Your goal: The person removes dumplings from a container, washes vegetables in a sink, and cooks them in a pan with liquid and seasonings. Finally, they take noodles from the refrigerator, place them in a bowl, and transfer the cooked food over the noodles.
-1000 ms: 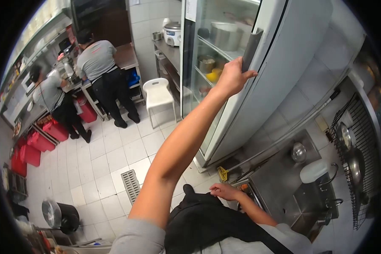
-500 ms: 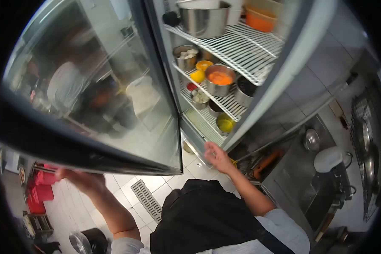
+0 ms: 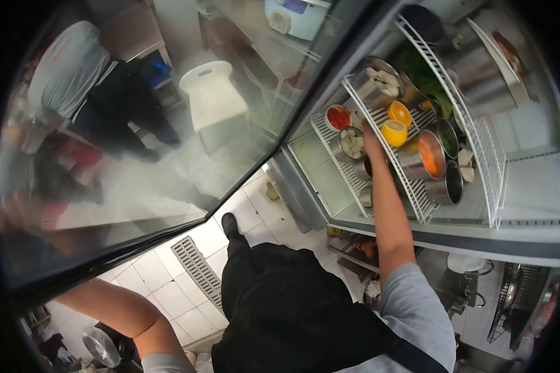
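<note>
My right hand [image 3: 370,140] reaches into the open fridge between two wire shelves [image 3: 410,183]; its fingers are hidden behind the upper of these. Close by are a pot of white pieces [image 3: 351,142] and a bowl of something red [image 3: 338,117]. Above the hand sit two cut orange-yellow fruits [image 3: 394,132], a pot of orange pieces [image 3: 430,155] and a pot of pale chunks [image 3: 382,81]. My left arm extends to the fridge's glass door [image 3: 230,143]; the left hand shows only as a blur behind the glass, its fingers not clear.
Through the door a person in a light shirt [image 3: 68,68] bends near a white stool [image 3: 214,96]. A floor drain grate [image 3: 196,264] lies below the door. A large metal pot [image 3: 485,68] stands on the top shelf. Metal racks [image 3: 507,298] are at lower right.
My right hand has moved up and forward into the fridge, between the shelves. The view has turned toward the fridge, and the door appears wider open. My left hand is now behind the glass.
</note>
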`<action>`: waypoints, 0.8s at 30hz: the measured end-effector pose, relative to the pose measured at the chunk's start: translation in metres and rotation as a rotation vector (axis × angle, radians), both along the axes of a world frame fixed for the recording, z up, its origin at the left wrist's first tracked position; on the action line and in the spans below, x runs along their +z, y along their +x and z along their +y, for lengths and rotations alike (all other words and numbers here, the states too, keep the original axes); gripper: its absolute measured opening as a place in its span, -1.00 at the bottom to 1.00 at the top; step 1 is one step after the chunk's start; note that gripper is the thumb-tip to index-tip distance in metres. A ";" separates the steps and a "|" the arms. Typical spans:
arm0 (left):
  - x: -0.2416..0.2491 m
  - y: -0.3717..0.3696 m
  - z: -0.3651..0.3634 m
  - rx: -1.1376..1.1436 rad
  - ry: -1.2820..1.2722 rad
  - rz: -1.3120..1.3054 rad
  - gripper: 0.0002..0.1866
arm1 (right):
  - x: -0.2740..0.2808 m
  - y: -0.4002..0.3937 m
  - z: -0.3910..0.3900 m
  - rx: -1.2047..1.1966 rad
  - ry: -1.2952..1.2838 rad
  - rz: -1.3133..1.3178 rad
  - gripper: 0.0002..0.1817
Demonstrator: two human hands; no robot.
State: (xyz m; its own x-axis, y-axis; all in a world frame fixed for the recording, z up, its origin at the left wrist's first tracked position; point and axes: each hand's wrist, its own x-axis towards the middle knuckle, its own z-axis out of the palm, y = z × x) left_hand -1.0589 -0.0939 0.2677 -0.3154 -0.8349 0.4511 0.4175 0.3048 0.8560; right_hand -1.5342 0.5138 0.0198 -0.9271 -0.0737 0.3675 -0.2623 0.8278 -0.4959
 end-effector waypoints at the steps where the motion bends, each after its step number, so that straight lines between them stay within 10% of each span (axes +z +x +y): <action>1: -0.006 0.000 -0.020 0.066 -0.011 -0.042 -0.31 | -0.097 -0.088 0.051 -0.118 0.338 0.314 -0.53; 17: -0.038 -0.087 -0.204 0.234 -0.042 -0.349 -0.33 | 0.004 -0.023 0.008 -0.531 -0.056 0.127 -0.61; 18: -0.050 -0.101 -0.202 0.216 -0.030 -0.362 -0.33 | 0.004 -0.003 0.005 -0.522 -0.243 0.109 -0.62; 20: -0.085 -0.131 -0.183 0.163 0.011 -0.399 -0.33 | -0.046 0.008 0.007 -0.289 -1.597 -0.017 -0.60; 21: -0.116 -0.143 -0.163 0.124 0.044 -0.444 -0.33 | -0.065 0.031 0.023 -0.227 -0.924 -0.155 -0.54; 24: -0.249 -0.110 -0.043 -0.126 0.302 -0.757 -0.32 | -0.005 0.144 -0.016 0.002 -1.577 -0.412 -0.54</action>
